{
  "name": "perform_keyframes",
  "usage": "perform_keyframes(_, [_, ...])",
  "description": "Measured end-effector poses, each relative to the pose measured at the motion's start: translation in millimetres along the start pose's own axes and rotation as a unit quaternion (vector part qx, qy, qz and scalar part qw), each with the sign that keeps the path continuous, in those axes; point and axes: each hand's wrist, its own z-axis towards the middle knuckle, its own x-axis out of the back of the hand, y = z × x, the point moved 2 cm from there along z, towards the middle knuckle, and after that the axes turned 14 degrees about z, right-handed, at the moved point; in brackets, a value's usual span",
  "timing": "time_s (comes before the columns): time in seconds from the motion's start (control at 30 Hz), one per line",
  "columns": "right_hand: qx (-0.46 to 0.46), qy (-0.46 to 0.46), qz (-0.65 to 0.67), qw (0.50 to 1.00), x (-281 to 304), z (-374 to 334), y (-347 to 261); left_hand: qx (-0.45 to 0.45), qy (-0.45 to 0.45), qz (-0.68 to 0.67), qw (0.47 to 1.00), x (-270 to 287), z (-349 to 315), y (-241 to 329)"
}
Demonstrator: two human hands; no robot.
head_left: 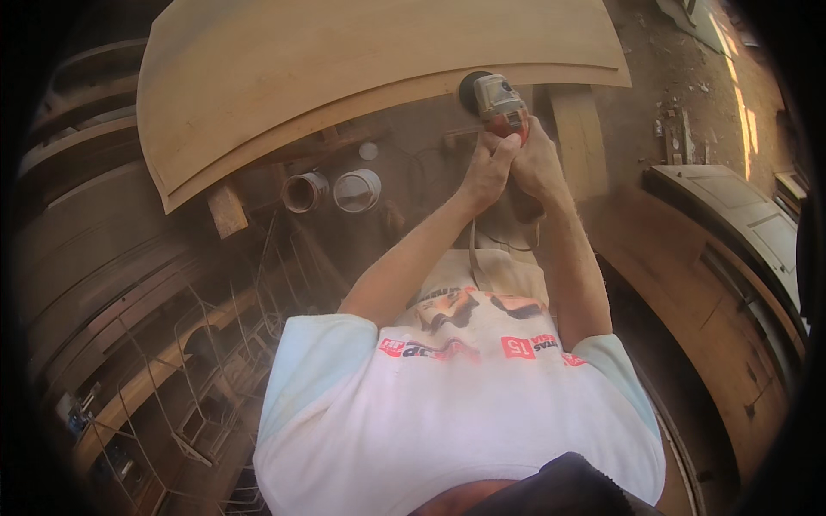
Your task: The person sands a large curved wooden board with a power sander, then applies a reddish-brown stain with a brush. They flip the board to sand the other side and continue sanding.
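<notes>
Both my arms reach forward to an angle grinder (499, 99) with a red body and a grey metal head. Its dark round disc (469, 92) meets the near edge of a large wooden panel (361, 52), close to the panel's right end. My left hand (490, 172) is closed round the grinder's body from the left, thumb on top. My right hand (538, 159) wraps the body from the right, pressed against the left one. The rear of the tool is mostly hidden behind my hands and wrists. A cord or strap hangs below them.
Two open cans (357, 190) stand under the panel's near edge. At the lower left is a thin metal wire rack (185, 361). Long boards (95, 284) lie stacked on the left. A panelled door (731, 206) and a wooden panel (680, 292) lie on the right. Dust hangs around.
</notes>
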Motion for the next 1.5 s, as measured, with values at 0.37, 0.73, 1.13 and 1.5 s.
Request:
perform_keyframes(0.37, [0.000,0.029,0.080,0.996,60.8,17.5,34.4,0.048,-0.043,0.020,0.998,-63.0,19.9,20.5])
perform_keyframes(0.73, [0.028,-0.102,-0.073,0.992,-11.5,16.0,-12.0,-0.044,0.064,-0.068,0.995,7.1,-14.9,17.7])
perform_keyframes(1.13, [0.011,-0.030,0.009,0.999,97.5,36.8,21.7,0.024,0.022,-0.017,0.999,-96.2,45.3,1.0])
perform_keyframes(1.5, [0.006,0.058,0.118,0.991,211.7,49.7,79.2,0.077,-0.031,-0.034,0.996,-136.4,69.4,-1.2])
